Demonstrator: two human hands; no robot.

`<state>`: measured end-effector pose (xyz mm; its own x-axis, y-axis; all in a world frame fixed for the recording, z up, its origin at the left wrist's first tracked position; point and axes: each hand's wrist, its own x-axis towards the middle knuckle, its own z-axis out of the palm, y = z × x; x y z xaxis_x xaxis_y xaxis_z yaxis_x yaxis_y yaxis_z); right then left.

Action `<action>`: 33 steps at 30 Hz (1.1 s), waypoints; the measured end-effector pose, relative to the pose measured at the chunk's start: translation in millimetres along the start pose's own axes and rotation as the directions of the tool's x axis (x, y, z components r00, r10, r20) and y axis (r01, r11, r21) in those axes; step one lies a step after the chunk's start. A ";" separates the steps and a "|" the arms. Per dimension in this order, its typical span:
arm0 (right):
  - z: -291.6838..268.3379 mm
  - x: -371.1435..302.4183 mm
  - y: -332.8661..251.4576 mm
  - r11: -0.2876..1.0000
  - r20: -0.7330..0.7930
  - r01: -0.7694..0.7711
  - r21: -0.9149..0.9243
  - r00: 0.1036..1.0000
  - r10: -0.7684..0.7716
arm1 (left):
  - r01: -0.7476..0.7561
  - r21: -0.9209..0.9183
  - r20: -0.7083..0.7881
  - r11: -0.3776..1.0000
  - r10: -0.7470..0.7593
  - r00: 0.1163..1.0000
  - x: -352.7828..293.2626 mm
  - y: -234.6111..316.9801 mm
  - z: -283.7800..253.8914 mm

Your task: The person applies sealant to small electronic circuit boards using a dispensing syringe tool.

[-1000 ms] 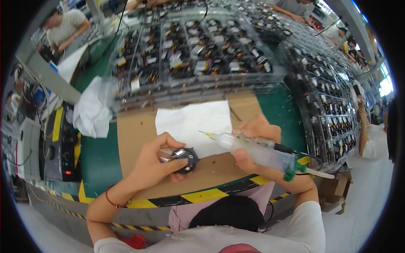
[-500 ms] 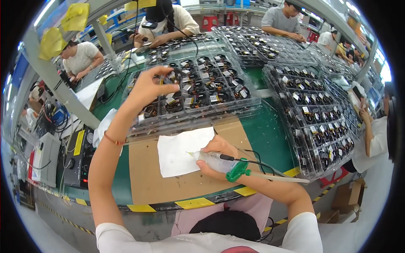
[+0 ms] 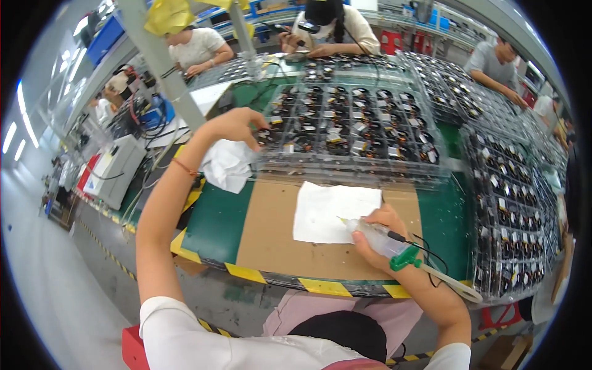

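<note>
My left hand (image 3: 242, 126) reaches to the left end of a clear plastic tray (image 3: 345, 161), its fingers and thumb curled round a small black wired part (image 3: 264, 136) at the corner compartment. Whether that part rests on the tray floor I cannot tell. In my right hand (image 3: 383, 233) is a clear dispensing syringe (image 3: 379, 239) with a green cap (image 3: 404, 258) and an air hose. Its thin tip points left, over a white paper sheet (image 3: 333, 213) lying on brown cardboard (image 3: 271, 246). Similar black parts with white labels fill the tray's compartments.
A crumpled white cloth (image 3: 227, 165) lies left of the cardboard. More loaded trays (image 3: 509, 216) stand at the right and far side. A metal post (image 3: 166, 68) rises at the left. Yellow-black tape (image 3: 320, 286) edges the green table. Several people work beyond.
My left hand has moved from above the middle of the tray, holding a small part, down to its left corner. The whole view has swung left. My right hand still holds the syringe over the paper.
</note>
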<state>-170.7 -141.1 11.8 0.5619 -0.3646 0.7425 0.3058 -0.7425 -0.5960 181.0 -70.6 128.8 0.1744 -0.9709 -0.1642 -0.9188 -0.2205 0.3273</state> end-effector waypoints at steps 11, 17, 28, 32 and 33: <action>2.3 -8.3 3.5 0.994 0.025 -0.098 -0.055 0.995 0.099 | 0.037 -0.047 -0.059 0.998 -0.040 0.997 7.8 -0.9 10.5; 2.7 -7.3 2.3 0.987 0.020 -0.075 -0.144 0.997 0.078 | 0.308 0.123 -0.330 0.943 -0.254 0.909 40.8 -13.3 25.5; 2.0 -6.5 -1.4 0.985 0.014 -0.128 -0.117 0.991 0.130 | 0.105 -0.254 -0.602 0.962 -0.242 0.761 52.7 -27.4 30.9; 0.9 -4.3 -7.5 0.980 0.034 -0.154 -0.123 0.987 0.159 | -0.364 -0.900 -0.418 0.239 -0.241 0.876 20.9 12.6 22.9; -0.3 -5.5 -8.1 0.978 0.033 -0.172 -0.116 0.984 0.177 | -0.386 -0.918 -0.395 0.094 -0.119 0.911 12.3 29.3 24.2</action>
<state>-176.5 -133.2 12.7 0.6326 -0.4714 0.6145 0.1135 -0.7285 -0.6756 147.6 -86.7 113.8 0.4086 -0.8949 0.1794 0.1709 0.2681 0.9481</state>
